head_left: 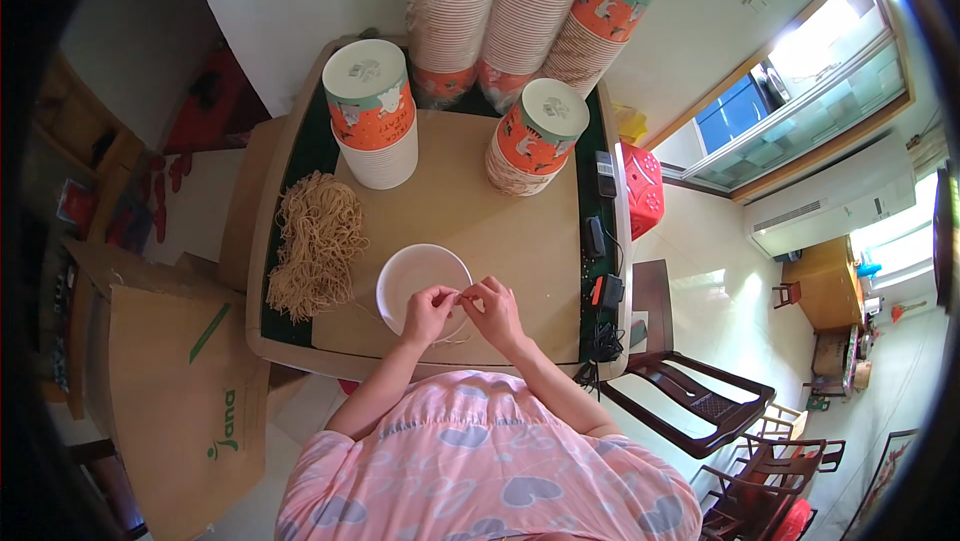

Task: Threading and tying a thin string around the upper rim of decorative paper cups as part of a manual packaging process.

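Observation:
My left hand [430,315] and my right hand [494,313] meet fingertip to fingertip over the right rim of a white paper bucket [408,276]. Both are closed in a pinch on a thin pale string, and a bit of string [457,341] shows below them beside the bucket. The bucket stands with its mouth up, and its inside looks bare. To its left lies a loose heap of tan strings [318,246].
Beyond the bucket stand two short stacks of upside-down orange-and-green paper buckets, a left stack [375,126] and a right stack [537,136]. Taller stacks [455,21] rise at the back. Along the right edge lie black adapters and cables [605,341]. A cardboard box [185,391] is at left.

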Tool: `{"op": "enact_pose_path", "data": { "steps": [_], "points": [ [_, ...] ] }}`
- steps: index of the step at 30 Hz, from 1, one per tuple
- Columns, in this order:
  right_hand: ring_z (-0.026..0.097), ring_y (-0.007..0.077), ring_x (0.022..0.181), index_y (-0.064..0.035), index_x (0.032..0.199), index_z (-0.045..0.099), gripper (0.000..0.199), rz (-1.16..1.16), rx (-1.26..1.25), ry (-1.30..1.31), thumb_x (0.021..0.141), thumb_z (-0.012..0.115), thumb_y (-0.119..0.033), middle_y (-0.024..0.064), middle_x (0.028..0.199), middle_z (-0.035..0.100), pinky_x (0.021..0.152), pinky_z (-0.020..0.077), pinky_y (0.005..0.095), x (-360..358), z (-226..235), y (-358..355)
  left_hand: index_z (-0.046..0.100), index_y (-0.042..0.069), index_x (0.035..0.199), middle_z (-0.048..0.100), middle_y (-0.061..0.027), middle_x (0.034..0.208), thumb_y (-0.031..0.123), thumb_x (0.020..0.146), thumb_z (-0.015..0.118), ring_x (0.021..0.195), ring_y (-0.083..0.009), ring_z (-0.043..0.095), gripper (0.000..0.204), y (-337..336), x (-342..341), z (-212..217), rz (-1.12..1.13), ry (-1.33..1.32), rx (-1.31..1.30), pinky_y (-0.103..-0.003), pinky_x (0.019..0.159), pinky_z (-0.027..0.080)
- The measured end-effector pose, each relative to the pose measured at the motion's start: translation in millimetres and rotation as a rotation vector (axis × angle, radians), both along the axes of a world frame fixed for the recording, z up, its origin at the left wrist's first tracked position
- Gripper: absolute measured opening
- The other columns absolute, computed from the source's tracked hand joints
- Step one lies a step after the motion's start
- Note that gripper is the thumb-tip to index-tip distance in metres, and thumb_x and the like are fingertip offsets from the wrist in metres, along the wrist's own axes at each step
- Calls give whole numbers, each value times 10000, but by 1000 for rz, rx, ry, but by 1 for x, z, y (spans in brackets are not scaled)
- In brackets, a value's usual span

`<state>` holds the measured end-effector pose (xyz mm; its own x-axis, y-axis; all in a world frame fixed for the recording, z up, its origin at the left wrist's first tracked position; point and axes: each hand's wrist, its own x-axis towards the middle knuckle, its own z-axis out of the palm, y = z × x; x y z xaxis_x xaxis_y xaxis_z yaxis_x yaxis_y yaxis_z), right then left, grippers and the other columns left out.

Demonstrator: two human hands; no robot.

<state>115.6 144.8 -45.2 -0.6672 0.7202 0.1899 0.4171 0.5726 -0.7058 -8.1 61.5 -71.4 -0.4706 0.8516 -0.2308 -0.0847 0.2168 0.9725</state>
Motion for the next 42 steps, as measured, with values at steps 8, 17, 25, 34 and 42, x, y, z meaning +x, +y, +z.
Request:
{"op": "enact_pose_path", "data": {
  "steps": [8, 17, 25, 34, 42],
  "points": [
    [548, 206, 648, -102, 762, 644, 49, 0, 8, -16, 733, 656, -139, 50, 749, 577, 650, 415, 343, 1, 1, 0, 654, 2, 842, 654, -49, 699, 66, 825, 587, 600, -77, 590, 94, 1, 0, 8, -20, 84, -22, -219, 534, 468],
    [556, 208, 662, -105, 769, 644, 49, 9, 38, -22, 743, 652, -146, 44, 749, 580, 641, 416, 344, 1, -2, 1, 654, 2, 813, 656, -64, 696, 38, 796, 601, 627, -101, 613, 67, 2, -2, 9, 7, 181, -10, -236, 580, 486],
    [555, 238, 729, -118, 771, 623, 52, 5, 8, -33, 741, 638, -157, 52, 754, 563, 653, 397, 365, -1, 2, 1, 590, -6, 982, 646, -56, 797, -12, 790, 616, 642, -83, 578, 194, 1, -5, 12, 13, -9, 20, -209, 567, 475],
    [545, 200, 657, -121, 751, 633, 27, 0, 42, -15, 744, 646, -145, 37, 736, 571, 639, 397, 335, -2, 3, -2, 638, -2, 837, 643, -33, 707, 67, 842, 574, 594, -66, 569, 94, 1, -5, 9, 21, -62, -52, -201, 522, 459],
    [537, 209, 649, -123, 744, 631, 15, 1, 48, 7, 752, 638, -132, 38, 731, 567, 627, 392, 340, -2, 5, -2, 567, 1, 819, 625, -48, 702, 50, 857, 538, 553, -82, 549, 69, 4, -1, 3, 45, 6, 7, -218, 495, 443]
  ]
}}
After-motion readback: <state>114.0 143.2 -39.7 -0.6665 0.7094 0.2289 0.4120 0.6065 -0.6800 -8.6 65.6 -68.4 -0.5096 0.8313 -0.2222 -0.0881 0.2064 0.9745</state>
